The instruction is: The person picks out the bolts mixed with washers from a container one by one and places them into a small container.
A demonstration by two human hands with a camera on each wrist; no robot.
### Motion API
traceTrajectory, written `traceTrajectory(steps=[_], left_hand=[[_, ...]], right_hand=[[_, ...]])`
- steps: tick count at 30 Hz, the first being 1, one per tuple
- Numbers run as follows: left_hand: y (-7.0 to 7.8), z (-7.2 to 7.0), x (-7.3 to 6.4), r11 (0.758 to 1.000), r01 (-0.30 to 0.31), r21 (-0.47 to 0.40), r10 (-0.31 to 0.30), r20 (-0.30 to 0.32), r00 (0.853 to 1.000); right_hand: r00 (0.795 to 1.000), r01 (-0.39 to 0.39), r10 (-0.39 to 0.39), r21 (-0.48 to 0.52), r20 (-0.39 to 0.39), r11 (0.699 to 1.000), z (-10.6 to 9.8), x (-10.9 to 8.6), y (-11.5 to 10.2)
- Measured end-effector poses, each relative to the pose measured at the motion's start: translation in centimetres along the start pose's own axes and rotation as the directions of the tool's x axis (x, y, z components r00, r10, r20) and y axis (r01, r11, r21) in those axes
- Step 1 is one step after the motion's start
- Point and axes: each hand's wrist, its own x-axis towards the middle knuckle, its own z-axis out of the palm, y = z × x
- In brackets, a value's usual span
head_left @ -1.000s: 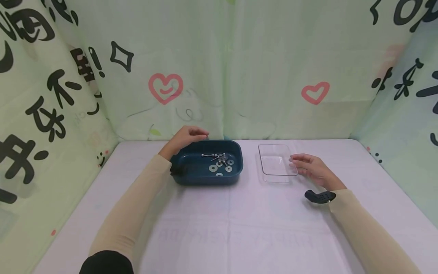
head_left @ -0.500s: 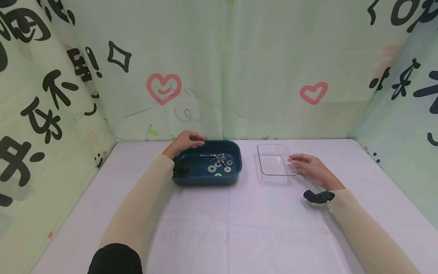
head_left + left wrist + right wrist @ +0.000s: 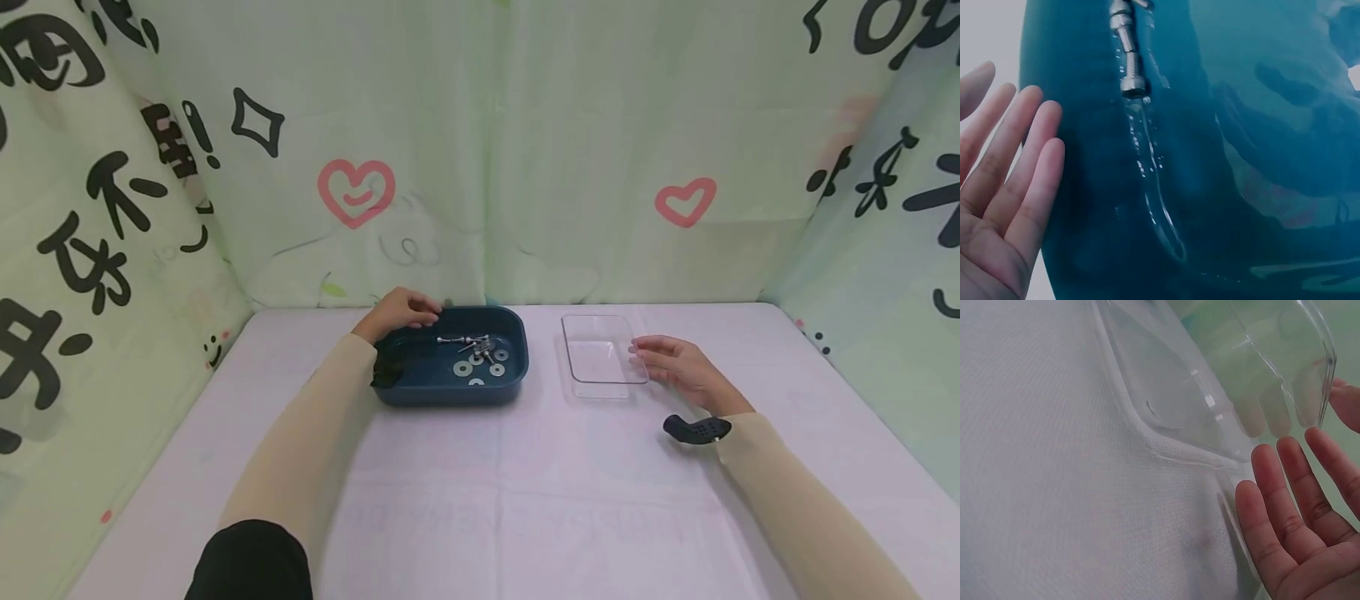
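In the head view, we lose the far left corner of the blue tray behind the left grip, and part of one washer behind the near wall. The piled bolts are too small to count. The left wrist view crops them at its top; the right wrist view cuts off the right grip and clear box.

- Head view: bright, diffuse light; faint shadows beside both sleeves, toward the near edge of the desk.
- Left wrist: dimmer, bluish; white glare streaks the tray.
- Right wrist: greyish, soft; highlights on the clear box.
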Motion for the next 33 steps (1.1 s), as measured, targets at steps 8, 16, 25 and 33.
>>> traceTrajectory(steps=[8,16,25,33], left_hand=[[-0.6,0.2,0.5,0.997,-0.002,0.075,-0.001,0.036,0.999],[-0.7,0.9,0.4,0.989,-0.006,0.144,-0.004,0.063,0.998],[-1.4,1.3,0.9,0.976,-0.039,0.213,0.026,0.066,0.997],[-2.0,1.5,1.0,0.971,-0.081,0.225,0.061,0.097,0.993]], right_hand=[[1.000,-0.018,0.017,-0.041,-0.015,0.999,0.2,0.1,-0.3],[1.000,-0.006,0.006,-0.045,-0.006,0.999,0.2,0.2,-0.3],[0.999,0.028,-0.028,-0.014,0.017,0.999,-0.1,0.0,0.2],[0.999,0.032,-0.032,-0.015,0.014,0.999,-0.2,0.0,0.3]])
